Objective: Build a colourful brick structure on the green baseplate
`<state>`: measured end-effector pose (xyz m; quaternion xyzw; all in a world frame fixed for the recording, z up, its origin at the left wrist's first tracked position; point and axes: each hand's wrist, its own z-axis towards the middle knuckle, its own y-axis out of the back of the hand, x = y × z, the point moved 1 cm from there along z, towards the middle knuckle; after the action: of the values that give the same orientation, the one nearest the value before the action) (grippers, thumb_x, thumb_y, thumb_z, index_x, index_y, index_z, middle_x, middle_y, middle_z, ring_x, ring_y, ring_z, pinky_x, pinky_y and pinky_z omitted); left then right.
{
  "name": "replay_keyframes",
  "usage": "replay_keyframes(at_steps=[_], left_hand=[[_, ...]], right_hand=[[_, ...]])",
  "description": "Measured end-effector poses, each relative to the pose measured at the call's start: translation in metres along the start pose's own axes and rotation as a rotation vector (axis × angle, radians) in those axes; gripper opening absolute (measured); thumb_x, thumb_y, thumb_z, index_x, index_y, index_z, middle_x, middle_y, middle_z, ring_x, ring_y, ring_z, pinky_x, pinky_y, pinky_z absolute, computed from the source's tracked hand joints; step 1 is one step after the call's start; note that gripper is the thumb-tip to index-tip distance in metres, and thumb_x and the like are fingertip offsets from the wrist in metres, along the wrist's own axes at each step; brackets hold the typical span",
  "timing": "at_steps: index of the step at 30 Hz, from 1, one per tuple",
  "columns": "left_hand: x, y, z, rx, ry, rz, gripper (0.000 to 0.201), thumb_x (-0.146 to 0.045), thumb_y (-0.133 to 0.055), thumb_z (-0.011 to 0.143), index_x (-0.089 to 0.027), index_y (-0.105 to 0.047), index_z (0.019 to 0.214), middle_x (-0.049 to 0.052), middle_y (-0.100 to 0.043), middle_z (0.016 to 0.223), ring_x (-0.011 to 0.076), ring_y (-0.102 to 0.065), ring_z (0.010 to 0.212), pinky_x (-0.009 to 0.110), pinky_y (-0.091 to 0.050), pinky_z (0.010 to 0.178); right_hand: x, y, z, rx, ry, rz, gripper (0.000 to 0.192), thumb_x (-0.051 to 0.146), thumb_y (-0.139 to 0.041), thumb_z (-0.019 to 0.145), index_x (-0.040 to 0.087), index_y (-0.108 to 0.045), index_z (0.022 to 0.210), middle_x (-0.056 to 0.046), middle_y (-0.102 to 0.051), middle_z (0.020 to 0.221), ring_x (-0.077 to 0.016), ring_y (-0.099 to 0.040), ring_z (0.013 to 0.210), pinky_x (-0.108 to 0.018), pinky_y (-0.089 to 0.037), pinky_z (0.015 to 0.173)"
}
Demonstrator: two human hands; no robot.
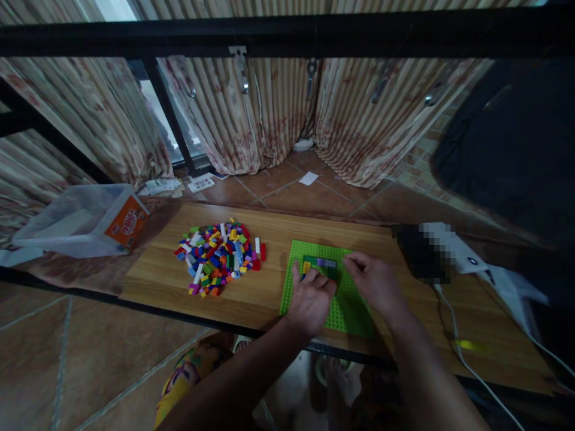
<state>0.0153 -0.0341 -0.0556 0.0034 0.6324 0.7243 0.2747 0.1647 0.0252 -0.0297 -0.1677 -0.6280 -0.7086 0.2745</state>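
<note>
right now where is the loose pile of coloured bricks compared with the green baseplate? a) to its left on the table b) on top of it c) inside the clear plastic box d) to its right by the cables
a: the pile of bricks lies on the table left of the green baseplate, apart from it, while both hands rest on the plate.

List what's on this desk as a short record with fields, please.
surface: wooden table
baseplate: green baseplate, flat on the table
build: small cluster of bricks on the baseplate
left hand: left hand resting on the baseplate beside the cluster
right hand: right hand with fingertips at the cluster
loose parts: pile of coloured bricks, left of the baseplate
container: clear plastic tub at the table's left end
</note>
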Motion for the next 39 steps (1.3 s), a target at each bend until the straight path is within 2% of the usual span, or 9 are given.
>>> replay_keyframes(at_steps=[3, 6, 9, 12, 18, 32, 36, 39], left_hand=[[0.007, 0.011, -0.002, 0.008, 0.023, -0.121, 0.018, -0.02, -0.05, 0.091, -0.025, -0.064, 0.101, 0.002, -0.068, 0.094, 0.0221, -0.054, 0.104, 0.06, -0.016, 0.111], [0.022, 0.025, 0.0, -0.056, 0.122, -0.205, 0.022, -0.019, -0.051, 0.09, -0.026, -0.064, 0.106, 0.002, -0.069, 0.104, 0.022, -0.055, 0.108, 0.054, -0.021, 0.11], [0.037, 0.033, 0.005, -0.134, 0.23, -0.218, 0.022, -0.017, -0.051, 0.088, -0.024, -0.065, 0.103, 0.002, -0.07, 0.105, 0.0219, -0.055, 0.106, 0.047, -0.029, 0.104], [0.04, 0.033, 0.008, -0.127, 0.226, -0.22, 0.018, -0.019, -0.054, 0.086, -0.024, -0.067, 0.099, 0.003, -0.07, 0.103, 0.0226, -0.055, 0.104, 0.044, -0.033, 0.099], [0.024, 0.023, 0.004, -0.041, 0.104, -0.193, 0.017, -0.021, -0.055, 0.086, -0.024, -0.066, 0.099, 0.003, -0.068, 0.1, 0.0232, -0.053, 0.105, 0.045, -0.031, 0.098], [0.015, 0.019, 0.002, 0.021, 0.063, -0.147, 0.017, -0.02, -0.055, 0.085, -0.024, -0.065, 0.099, 0.003, -0.066, 0.1, 0.0243, -0.051, 0.106, 0.05, -0.028, 0.101], [0.014, 0.018, 0.001, 0.028, 0.072, -0.162, 0.017, -0.022, -0.057, 0.085, -0.024, -0.065, 0.1, 0.004, -0.066, 0.101, 0.0245, -0.052, 0.107, 0.052, -0.028, 0.104], [0.017, 0.019, 0.002, -0.019, 0.107, -0.173, 0.023, -0.02, -0.055, 0.085, -0.023, -0.063, 0.106, 0.005, -0.066, 0.105, 0.0242, -0.052, 0.107, 0.05, -0.031, 0.103]], right_hand=[[-0.008, 0.004, -0.001, 0.134, -0.022, -0.057, 0.031, 0.038, -0.045, 0.084, 0.019, -0.068, 0.075, -0.004, -0.069, 0.067, -0.0178, -0.06, 0.063, -0.029, -0.039, 0.061], [-0.012, 0.006, -0.002, 0.291, -0.045, -0.082, 0.03, 0.035, -0.045, 0.082, 0.018, -0.068, 0.072, -0.003, -0.069, 0.067, -0.0165, -0.06, 0.063, -0.027, -0.038, 0.06], [-0.009, 0.005, -0.004, 0.421, -0.077, -0.095, 0.029, 0.032, -0.046, 0.081, 0.017, -0.069, 0.073, -0.004, -0.069, 0.067, -0.0158, -0.06, 0.062, -0.026, -0.038, 0.059], [-0.005, 0.003, -0.006, 0.509, -0.094, -0.126, 0.027, 0.028, -0.047, 0.081, 0.017, -0.071, 0.073, -0.004, -0.069, 0.066, -0.0145, -0.059, 0.059, -0.025, -0.037, 0.057], [-0.003, -0.001, -0.004, 0.523, -0.119, -0.156, 0.027, 0.027, -0.048, 0.082, 0.017, -0.072, 0.077, -0.003, -0.071, 0.068, -0.013, -0.059, 0.059, -0.024, -0.037, 0.057], [-0.007, -0.004, -0.005, 0.482, -0.072, -0.171, 0.026, 0.027, -0.049, 0.083, 0.018, -0.073, 0.078, -0.003, -0.071, 0.072, -0.0138, -0.06, 0.064, -0.024, -0.038, 0.061], [-0.005, -0.006, -0.006, 0.468, -0.053, -0.184, 0.032, 0.036, -0.047, 0.087, 0.018, -0.071, 0.076, -0.004, -0.07, 0.072, -0.0151, -0.06, 0.066, -0.026, -0.037, 0.061], [0.001, -0.009, -0.008, 0.465, -0.077, -0.241, 0.039, 0.047, -0.046, 0.087, 0.019, -0.069, 0.073, -0.005, -0.069, 0.07, -0.0165, -0.059, 0.064, -0.028, -0.035, 0.057]])
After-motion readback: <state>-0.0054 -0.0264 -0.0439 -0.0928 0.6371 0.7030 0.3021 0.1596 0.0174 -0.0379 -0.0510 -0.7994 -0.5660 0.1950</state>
